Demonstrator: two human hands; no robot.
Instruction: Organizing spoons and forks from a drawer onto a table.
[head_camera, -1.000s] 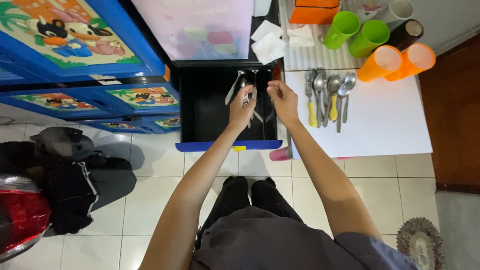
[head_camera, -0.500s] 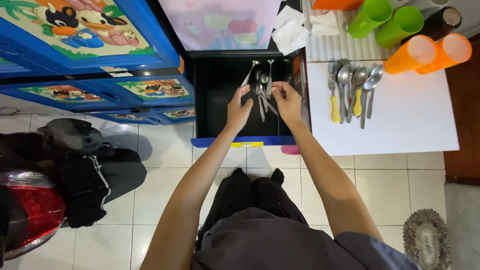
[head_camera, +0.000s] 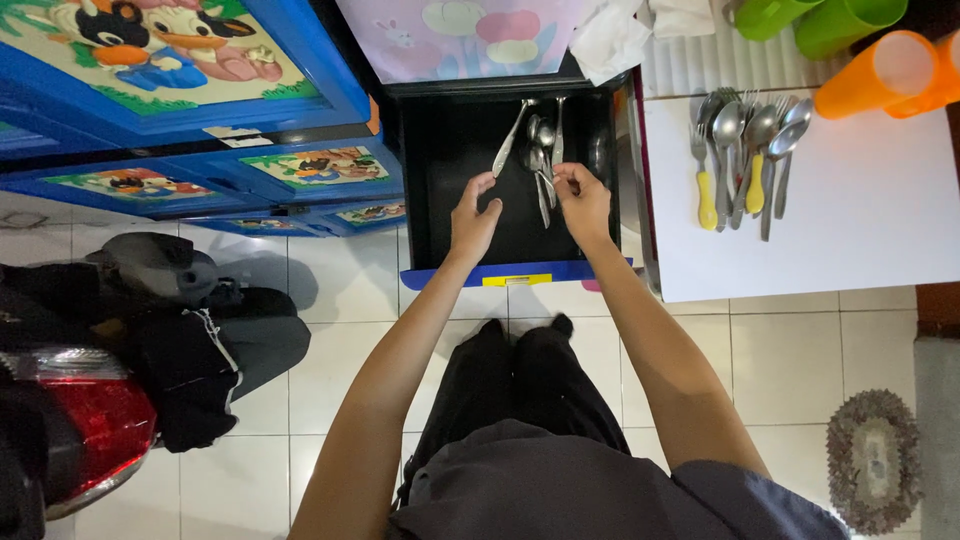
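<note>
A black drawer (head_camera: 440, 200) with a blue front stands pulled out in front of me. Several metal spoons (head_camera: 540, 150) lie in its far right part. My left hand (head_camera: 472, 215) hovers over the drawer just left of the spoons, thumb and fingers apart, holding nothing. Beside the spoons on the right, my right hand (head_camera: 585, 200) pinches its fingertips on the handle of one spoon (head_camera: 544, 195). Both forearms reach forward over my dark-clothed knees.
A white table (head_camera: 850, 220) to the right carries more cutlery (head_camera: 745, 160), some with yellow handles, plus green cups (head_camera: 830, 20) and orange cups (head_camera: 885, 65). Blue cartoon-painted drawers (head_camera: 200, 130) stand at left. A black bag (head_camera: 170, 330) and a mat (head_camera: 875, 460) lie on the tiled floor.
The view has shifted toward the drawer. My right hand came down from above the drawer's right edge onto the spoons. My left hand has drawn off the spoons and opened.
</note>
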